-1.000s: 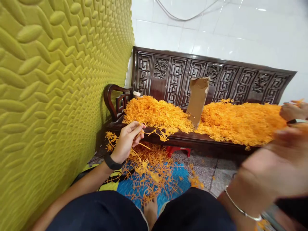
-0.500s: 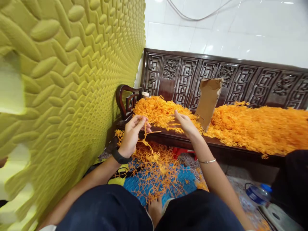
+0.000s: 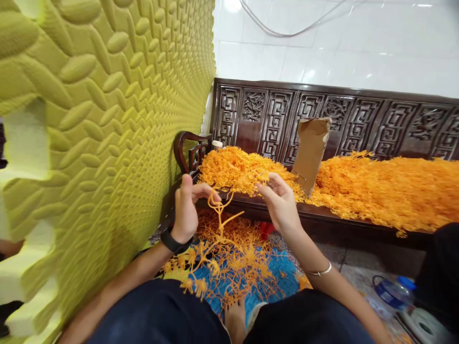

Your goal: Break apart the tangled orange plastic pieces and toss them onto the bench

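My left hand (image 3: pixel 186 210), with a dark band on the wrist, has its thumb raised and its fingers stretched out apart. Just by its fingertips a thin branched orange stem (image 3: pixel 221 222) hangs in the air; it appears loose from the fingers. My right hand (image 3: pixel 281 200), wearing a thin bangle, is closed with thumb and fingertips together on a frilly orange piece (image 3: pixel 258 178). Behind both hands a heap of frilly orange pieces (image 3: pixel 229 165) lies on the dark wooden bench (image 3: pixel 247 203). Below them, bare orange stems (image 3: pixel 247 267) cover part of the floor mat.
A cardboard piece (image 3: pixel 310 153) stands upright on the bench, between the left heap and a larger orange heap (image 3: pixel 390 191). A yellow foam mat wall (image 3: pixel 143 119) rises close on my left. A blue-capped bottle (image 3: pixel 394 291) is low on the right. A blue mat (image 3: pixel 287 267) lies below.
My left fingers have opened and the branched stem has come away below them. My right hand has gone from open to closed on a frilly orange piece.
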### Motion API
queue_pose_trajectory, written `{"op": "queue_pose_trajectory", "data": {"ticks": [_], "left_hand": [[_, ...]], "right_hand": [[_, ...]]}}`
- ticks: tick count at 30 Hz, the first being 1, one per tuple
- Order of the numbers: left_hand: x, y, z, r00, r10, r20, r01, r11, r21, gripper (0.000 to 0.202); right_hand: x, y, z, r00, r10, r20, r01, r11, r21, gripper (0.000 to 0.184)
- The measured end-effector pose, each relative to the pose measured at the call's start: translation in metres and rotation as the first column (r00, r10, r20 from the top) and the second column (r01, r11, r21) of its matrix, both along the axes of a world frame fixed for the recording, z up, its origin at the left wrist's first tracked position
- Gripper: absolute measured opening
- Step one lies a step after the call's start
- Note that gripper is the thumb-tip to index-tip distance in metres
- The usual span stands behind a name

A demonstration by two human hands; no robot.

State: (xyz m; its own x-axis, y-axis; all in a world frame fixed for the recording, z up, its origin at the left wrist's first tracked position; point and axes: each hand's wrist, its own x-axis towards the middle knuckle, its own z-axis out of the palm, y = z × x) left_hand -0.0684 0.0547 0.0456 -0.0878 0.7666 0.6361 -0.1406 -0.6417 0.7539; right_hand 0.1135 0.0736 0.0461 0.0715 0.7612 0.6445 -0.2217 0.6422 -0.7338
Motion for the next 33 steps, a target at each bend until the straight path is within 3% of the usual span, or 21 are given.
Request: {"op": "queue_pose_trajectory", "data": {"ticks": [3,8,9,12,15,18,22,26,28,33], "left_hand": [[0.002,-0.003,0.000,0.962,0.235,0.136,-0.244,0.968,0.054,0.049],[0.004,-0.010,0.008,0.915,0.326,0.240,-0.379,0.897,0.229,0.013],[0.004,-0.010,0.010,0.914,0.321,0.249,-0.382,0.888,0.257,0.023],[0.005,-0.006,0.013,0.955,0.242,0.172,-0.280,0.926,0.254,0.042],[0.010,0.000,0.007,0.999,0.020,0.047,-0.019,1.000,-0.021,0.030],[0.019,0.002,-0.001,0.965,-0.258,0.042,0.260,0.930,-0.260,0.032],[0.027,-0.001,-0.006,0.889,-0.452,0.074,0.455,0.854,-0.252,0.029],[0.030,-0.004,-0.007,0.858,-0.511,-0.048,0.473,0.825,-0.308,0.030],[0.031,-0.006,-0.007,0.869,-0.480,-0.118,0.414,0.837,-0.359,0.032],[0.033,-0.010,-0.009,0.888,-0.387,-0.246,0.283,0.885,-0.370,0.040]], "right_hand": [[-0.005,-0.007,-0.001,0.990,-0.123,0.067,0.116,0.988,0.102,0.014],[-0.004,-0.003,0.007,0.978,-0.201,0.052,0.187,0.962,0.201,0.013],[-0.003,0.000,0.009,0.978,-0.200,0.061,0.182,0.960,0.214,0.014],[-0.001,0.013,0.018,0.981,-0.130,0.147,0.098,0.974,0.204,0.013],[-0.004,0.024,0.023,0.964,0.038,0.265,-0.074,0.989,0.128,0.015],[-0.007,0.028,0.021,0.911,0.180,0.371,-0.222,0.972,0.072,0.016],[0.002,0.017,0.010,0.894,0.202,0.400,-0.237,0.971,0.041,0.015],[0.022,-0.007,0.000,0.897,0.169,0.409,-0.189,0.982,0.009,0.034],[0.030,-0.019,-0.001,0.900,0.180,0.396,-0.197,0.980,0.002,0.042],[0.039,-0.035,0.003,0.871,0.139,0.471,-0.167,0.986,0.018,0.040]]}}
